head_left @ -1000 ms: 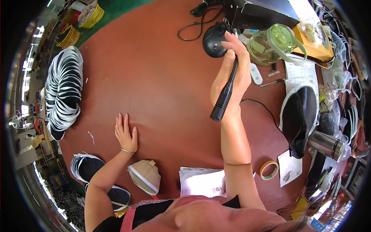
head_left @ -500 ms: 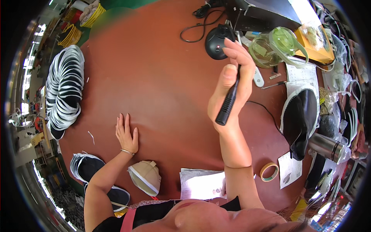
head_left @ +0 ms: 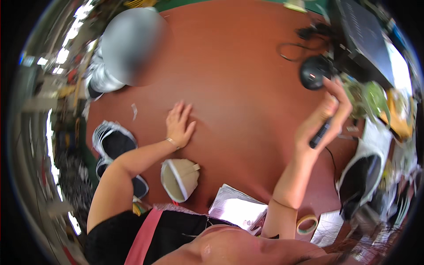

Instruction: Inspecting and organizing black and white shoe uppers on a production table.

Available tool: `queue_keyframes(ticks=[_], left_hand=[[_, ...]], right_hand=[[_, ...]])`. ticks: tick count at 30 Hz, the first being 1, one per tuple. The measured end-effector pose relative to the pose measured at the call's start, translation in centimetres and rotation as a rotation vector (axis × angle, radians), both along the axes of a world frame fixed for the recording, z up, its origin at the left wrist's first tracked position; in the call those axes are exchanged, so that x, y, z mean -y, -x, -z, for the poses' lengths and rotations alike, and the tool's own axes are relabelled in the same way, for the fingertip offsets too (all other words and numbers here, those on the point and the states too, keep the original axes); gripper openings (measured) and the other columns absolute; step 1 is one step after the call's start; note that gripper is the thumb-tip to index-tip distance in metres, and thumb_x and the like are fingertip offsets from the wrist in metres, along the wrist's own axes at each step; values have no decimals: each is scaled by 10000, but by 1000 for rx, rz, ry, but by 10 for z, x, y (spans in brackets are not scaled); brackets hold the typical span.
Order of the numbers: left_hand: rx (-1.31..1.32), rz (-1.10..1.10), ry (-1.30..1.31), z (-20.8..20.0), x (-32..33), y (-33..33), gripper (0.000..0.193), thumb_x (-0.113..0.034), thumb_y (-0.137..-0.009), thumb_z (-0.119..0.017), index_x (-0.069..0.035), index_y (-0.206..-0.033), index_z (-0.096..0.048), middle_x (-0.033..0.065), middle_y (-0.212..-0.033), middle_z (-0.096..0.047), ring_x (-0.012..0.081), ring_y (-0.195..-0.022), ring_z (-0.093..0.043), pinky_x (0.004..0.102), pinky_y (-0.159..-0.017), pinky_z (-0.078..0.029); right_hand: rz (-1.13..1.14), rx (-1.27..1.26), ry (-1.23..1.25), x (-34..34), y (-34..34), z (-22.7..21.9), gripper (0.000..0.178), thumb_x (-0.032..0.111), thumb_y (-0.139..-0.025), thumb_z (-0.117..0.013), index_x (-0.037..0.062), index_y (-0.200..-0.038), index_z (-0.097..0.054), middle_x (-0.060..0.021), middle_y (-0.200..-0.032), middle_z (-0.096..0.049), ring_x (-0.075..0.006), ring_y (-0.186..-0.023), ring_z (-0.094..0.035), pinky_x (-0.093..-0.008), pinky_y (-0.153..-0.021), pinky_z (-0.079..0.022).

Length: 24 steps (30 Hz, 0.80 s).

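Flat on the reddish-brown tabletop (head_left: 229, 110), my left hand (head_left: 179, 126) rests with its fingers spread, holding nothing. A beige cup-shaped fabric piece (head_left: 187, 176) with a white edge lies close by, nearer to me. My right hand (head_left: 324, 117) is raised at the right with its fingers curled round a slim black tool with a ribbed handle (head_left: 321, 133). The handle's end sticks out toward my wrist; its other end is hidden by the fingers. Just beyond the fingertips is a round black device (head_left: 312, 73) with a small light.
Black white-edged pieces (head_left: 117, 139) are stacked at the left; another stack farther back is blurred. On the right are a black box (head_left: 362, 35), a green-lidded jug (head_left: 375, 99) and a black shoe upper (head_left: 360, 176). Papers (head_left: 227, 196) and a tape roll (head_left: 307, 225) lie near me.
The whole view has turned, so the things on the table appear shifted to the right and tilted. My right hand still grips the black tool; my left hand still lies on the table.
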<state>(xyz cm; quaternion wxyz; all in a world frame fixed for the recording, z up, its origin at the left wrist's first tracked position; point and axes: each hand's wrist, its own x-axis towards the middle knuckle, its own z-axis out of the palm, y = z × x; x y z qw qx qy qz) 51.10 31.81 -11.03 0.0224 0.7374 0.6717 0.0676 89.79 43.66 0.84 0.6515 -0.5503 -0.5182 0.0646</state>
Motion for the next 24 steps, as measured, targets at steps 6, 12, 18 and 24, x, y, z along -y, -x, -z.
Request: queue_keyframes(ticks=[6, 12, 18, 24], left_hand=[[28, -17, 7, -7, 0, -1, 666, -392, -967, -557, -163, -1564, -372, 178, -1638, -251, 396, -1515, -220, 582, -1207, -171], [65, -20, 54, -8, -2, -10, 663, -377, -974, -549, -174, -1574, -354, 174, -1647, -230, 391, -1523, -200, 573, -1213, -165], [-19, 4, -27, -4, 4, -6, 669, -317, -944, -587, -124, -1554, -392, 189, -1609, -320, 415, -1480, -290, 565, -1174, -242], [45, 4, 29, 5, 2, -8, 673, -315, -962, -539, -118, -1579, -358, 181, -1656, -239, 399, -1528, -200, 560, -1213, -149]], right_hand=[[-49, -33, 32, 5, 9, 0, 540, 449, -1100, -390, -45, -1229, -566, -209, -1250, -606, -326, -1230, -571, -419, -1024, -467], [-47, -50, 37, 6, 2, -2, 484, 398, -1101, -413, -40, -1219, -579, -206, -1233, -609, -319, -1205, -573, -429, -1032, -447], [-43, 26, 59, 5, -4, 1, 311, 242, -1007, -614, 20, -1225, -615, -201, -1315, -564, -331, -1213, -558, -412, -942, -502], [-93, 18, 16, 2, -7, 13, 409, 321, -1020, -599, -27, -1231, -558, -212, -1227, -576, -398, -1193, -542, -450, -852, -508]])
